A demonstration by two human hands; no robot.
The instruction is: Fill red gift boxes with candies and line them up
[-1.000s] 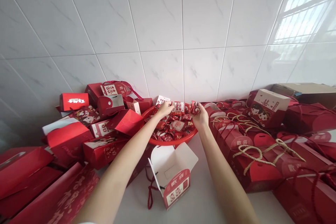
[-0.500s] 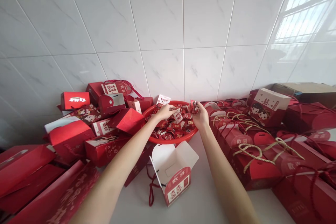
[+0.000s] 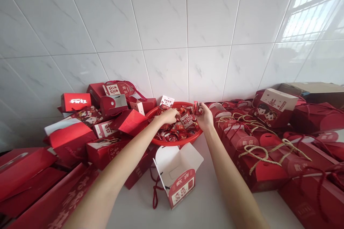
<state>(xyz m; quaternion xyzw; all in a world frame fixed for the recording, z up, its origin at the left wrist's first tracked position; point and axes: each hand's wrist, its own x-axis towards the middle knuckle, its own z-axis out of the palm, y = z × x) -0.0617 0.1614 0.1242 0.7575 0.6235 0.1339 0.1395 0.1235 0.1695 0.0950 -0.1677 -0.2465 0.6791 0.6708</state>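
Red cardboard boxes (image 3: 72, 140) flank a round red plastic basin (image 3: 166, 143) of red packets (image 3: 186, 120) behind a red, white-lined cardboard box (image 3: 183, 186).

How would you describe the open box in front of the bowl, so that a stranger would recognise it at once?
Below the tiled wall, find the round red bowl of wrapped packets. Just in front of it, on the table, stands the box. Separate from the left pile and the right pile, it stands alone, flaps spread and white inside showing.
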